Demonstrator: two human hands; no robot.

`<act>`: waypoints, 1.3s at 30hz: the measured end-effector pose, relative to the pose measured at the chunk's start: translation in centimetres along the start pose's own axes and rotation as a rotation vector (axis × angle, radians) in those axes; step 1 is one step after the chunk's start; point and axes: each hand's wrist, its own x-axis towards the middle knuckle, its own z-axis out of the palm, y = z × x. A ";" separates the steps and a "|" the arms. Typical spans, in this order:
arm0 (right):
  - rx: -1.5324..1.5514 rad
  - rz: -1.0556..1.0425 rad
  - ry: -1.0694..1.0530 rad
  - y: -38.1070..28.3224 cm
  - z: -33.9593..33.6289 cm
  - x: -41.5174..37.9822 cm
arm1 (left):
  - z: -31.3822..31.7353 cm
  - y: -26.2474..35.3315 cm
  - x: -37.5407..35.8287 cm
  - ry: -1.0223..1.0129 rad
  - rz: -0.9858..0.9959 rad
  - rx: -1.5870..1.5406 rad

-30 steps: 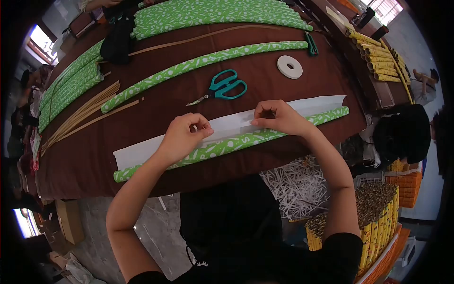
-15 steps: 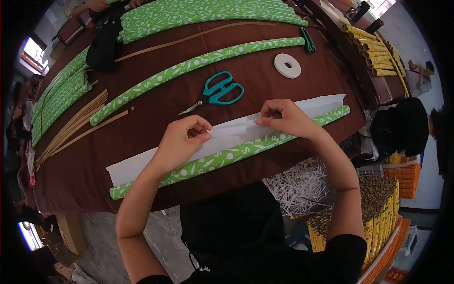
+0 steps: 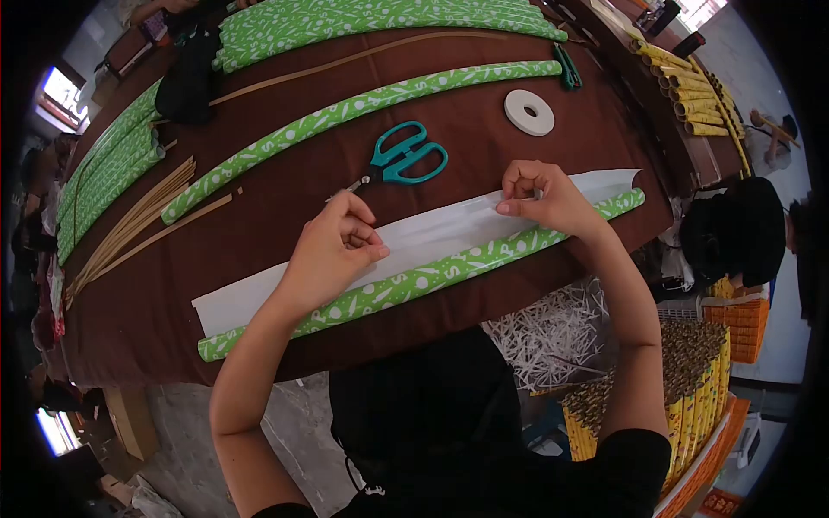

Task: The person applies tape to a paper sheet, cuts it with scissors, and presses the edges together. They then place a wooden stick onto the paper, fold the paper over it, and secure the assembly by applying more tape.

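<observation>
A partly rolled sheet of green patterned paper (image 3: 432,274) lies along the front of the table, its white underside (image 3: 440,226) spread behind the roll. Over the left half of that white strip is my left hand (image 3: 332,252), thumb and fingertips pinched together. Farther right, my right hand (image 3: 553,200) also pinches, fingers curled at the white paper. Whatever sits between the fingertips of either hand is too small to make out. Teal-handled scissors (image 3: 404,155) rest behind the paper, their blades partly hidden by my left hand. A white tape roll (image 3: 516,109) lies flat beyond my right hand.
A long green paper roll (image 3: 371,100) crosses the brown-covered table. Thin wooden strips (image 3: 142,226) and stacked green rolls (image 3: 389,26) lie beyond. A second pair of scissors (image 3: 568,67) is at the right. Below the table are paper shreds (image 3: 553,337) and yellow rolls (image 3: 691,406).
My right hand has moved right and slightly away from me along the white strip. My left hand stays in nearly the same place, its fingers slightly shifted.
</observation>
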 end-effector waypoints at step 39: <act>-0.347 -0.129 0.143 0.7 -0.1 -0.5 | -0.6 -0.5 -0.1 0.018 0.013 -0.103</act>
